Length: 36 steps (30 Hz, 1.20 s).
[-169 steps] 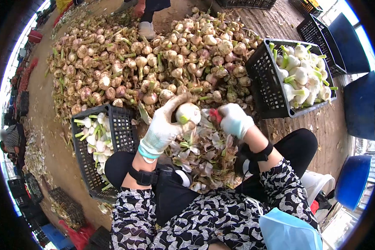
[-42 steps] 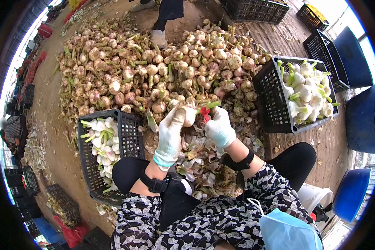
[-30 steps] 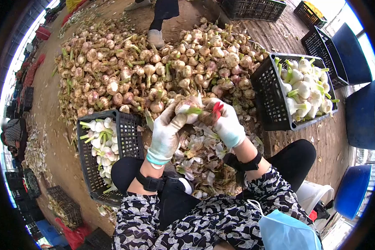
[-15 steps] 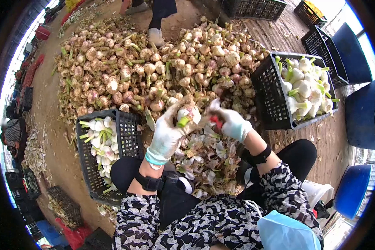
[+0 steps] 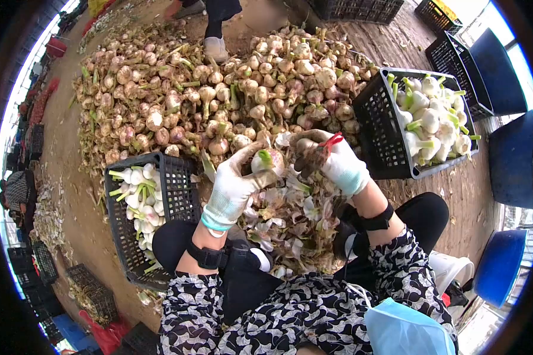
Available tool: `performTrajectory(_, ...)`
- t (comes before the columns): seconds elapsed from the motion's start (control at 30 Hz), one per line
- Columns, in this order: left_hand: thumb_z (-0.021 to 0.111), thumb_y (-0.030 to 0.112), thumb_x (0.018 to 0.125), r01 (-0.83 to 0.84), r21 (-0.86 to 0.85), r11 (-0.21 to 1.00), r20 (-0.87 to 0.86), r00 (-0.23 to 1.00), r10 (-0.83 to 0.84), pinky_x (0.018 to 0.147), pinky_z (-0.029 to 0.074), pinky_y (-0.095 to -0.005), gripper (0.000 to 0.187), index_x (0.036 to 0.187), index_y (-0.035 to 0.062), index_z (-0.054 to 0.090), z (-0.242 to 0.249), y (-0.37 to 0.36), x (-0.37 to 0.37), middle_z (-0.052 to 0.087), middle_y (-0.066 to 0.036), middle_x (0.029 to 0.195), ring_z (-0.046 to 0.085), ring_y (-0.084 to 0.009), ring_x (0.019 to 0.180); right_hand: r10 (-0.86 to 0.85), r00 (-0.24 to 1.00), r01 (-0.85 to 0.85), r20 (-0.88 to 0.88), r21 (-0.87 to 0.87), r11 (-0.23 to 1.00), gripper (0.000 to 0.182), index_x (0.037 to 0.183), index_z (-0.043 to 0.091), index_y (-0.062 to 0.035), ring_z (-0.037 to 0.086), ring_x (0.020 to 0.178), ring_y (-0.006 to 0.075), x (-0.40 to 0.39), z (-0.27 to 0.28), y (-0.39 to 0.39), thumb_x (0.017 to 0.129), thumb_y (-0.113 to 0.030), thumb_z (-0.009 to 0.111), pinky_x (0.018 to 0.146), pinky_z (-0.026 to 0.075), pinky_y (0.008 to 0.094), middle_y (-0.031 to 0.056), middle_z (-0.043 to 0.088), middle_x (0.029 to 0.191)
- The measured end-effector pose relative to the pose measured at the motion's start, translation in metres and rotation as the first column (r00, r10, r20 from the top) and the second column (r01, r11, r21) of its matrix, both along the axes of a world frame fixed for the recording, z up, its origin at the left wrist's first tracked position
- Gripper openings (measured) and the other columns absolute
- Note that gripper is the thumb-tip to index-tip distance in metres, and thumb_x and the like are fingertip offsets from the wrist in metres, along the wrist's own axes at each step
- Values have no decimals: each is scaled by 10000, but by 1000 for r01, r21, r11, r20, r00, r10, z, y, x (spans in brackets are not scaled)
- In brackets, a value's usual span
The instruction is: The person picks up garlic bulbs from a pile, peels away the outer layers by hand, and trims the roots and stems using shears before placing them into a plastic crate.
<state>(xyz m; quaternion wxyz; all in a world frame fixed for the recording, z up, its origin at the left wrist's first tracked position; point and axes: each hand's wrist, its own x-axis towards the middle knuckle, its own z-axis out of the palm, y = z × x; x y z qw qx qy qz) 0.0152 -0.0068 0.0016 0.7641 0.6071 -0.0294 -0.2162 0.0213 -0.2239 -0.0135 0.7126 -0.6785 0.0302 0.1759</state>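
My left hand [image 5: 230, 188], in a white glove with dirty fingertips, is closed around a garlic bulb [image 5: 272, 164] with a short green stem stub that points up toward me. Just right of the bulb, apart from it, my gloved right hand [image 5: 342, 164] has its fingers curled. A red strip [image 5: 331, 141] shows at its knuckles; whatever lies inside the fingers is hidden. Below both hands, loose garlic skins [image 5: 302, 228] cover the ground between my legs. A large heap of untrimmed garlic [image 5: 177, 103] spreads out beyond my hands.
A black crate [image 5: 180, 186] of cleaned garlic stands at my left, another black crate [image 5: 380, 127] of it at my right. Blue barrels [image 5: 512, 160] line the right side. Another person's shoe [image 5: 215, 49] is at the heap's far edge. A white bucket [image 5: 453, 269] sits beside my right leg.
My right hand has turned over and risen a little, moving right, away from the bulb; the red strip now shows on top. My left hand still holds the bulb, its stem now tilted upward.
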Motion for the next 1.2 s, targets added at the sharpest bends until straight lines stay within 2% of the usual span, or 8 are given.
performTrajectory(0.1, 722, 6, 744, 34, 102, 994, 116, 992, -46, 871, 495, -280, 600, 1276, -46, 450, -15, 0, 2, 597, -98, 1108, 586, -160, 998, 95, 869, 71, 485, -312, 948, 341, 924, 606, 31, 603, 762, 135, -10, 11, 16, 807, -274, 704, 705, 487, 317, 107, 651, 814)
performTrajectory(0.23, 761, 24, 713, 65, 2, 998, -3, 998, -65, 884, 471, -277, 573, 1217, -72, 506, 4, 1, -1, 606, -99, 1101, 570, -147, 998, 67, 997, -60, 50, -119, 991, 325, 938, 615, 5, 572, 689, 157, -1, 11, 17, 794, -271, 711, 633, 463, 299, 96, 614, 744)
performTrajectory(0.33, 769, 40, 712, 55, 35, 998, 12, 998, -55, 879, 477, -279, 573, 1211, -71, 510, 6, 0, -2, 612, -106, 1092, 573, -143, 991, 58, 988, -51, 144, -49, 997, 256, 782, 580, -27, 402, 627, 81, -2, 18, 18, 808, -255, 694, 543, 379, 277, -29, 455, 629)
performTrajectory(0.6, 770, 62, 721, -3, 20, 1000, -3, 1000, 3, 844, 488, -270, 544, 1190, -70, 529, 0, -3, -2, 621, -111, 1071, 591, -143, 955, -20, 988, 29, 150, -54, 998, 252, 729, 554, -10, 391, 617, 84, -12, -8, 17, 807, -220, 668, 543, 384, 292, 10, 480, 590)
performTrajectory(0.8, 782, 56, 706, 6, 113, 994, 62, 998, -13, 864, 479, -270, 566, 1188, -82, 519, -1, -5, -4, 607, -102, 1087, 579, -141, 966, 185, 818, 185, 544, -553, 812, 183, 878, 605, -7, 603, 777, 398, -28, 24, 25, 717, -87, 638, 682, 496, 401, 218, 619, 821)
performTrajectory(0.97, 750, 37, 729, 38, -76, 996, 19, 999, -37, 858, 489, -269, 647, 1280, -84, 434, 0, -3, -5, 590, -107, 1123, 579, -143, 976, 9, 913, 244, 408, -563, 790, 195, 909, 597, 20, 615, 719, 222, -14, -5, 5, 762, 37, 470, 676, 490, 311, 178, 633, 755)
performTrajectory(1.03, 701, 34, 770, 41, -207, 977, -114, 991, -65, 873, 478, -272, 632, 1311, -82, 396, 4, 1, -5, 583, -137, 1145, 580, -154, 981, 112, 976, 20, 188, -586, 810, 292, 984, 609, 16, 580, 754, 151, -11, 2, -7, 742, 58, 451, 708, 477, 294, 142, 648, 781)
performTrajectory(1.2, 675, -2, 773, 53, -50, 997, -16, 998, -53, 899, 462, -278, 584, 1294, -80, 422, -1, -4, -3, 574, -120, 1149, 564, -148, 1008, 34, 943, -11, 330, -72, 997, 329, 1095, 626, -59, 586, 874, 191, -17, 19, 6, 788, -167, 679, 757, 459, 344, 178, 602, 994)
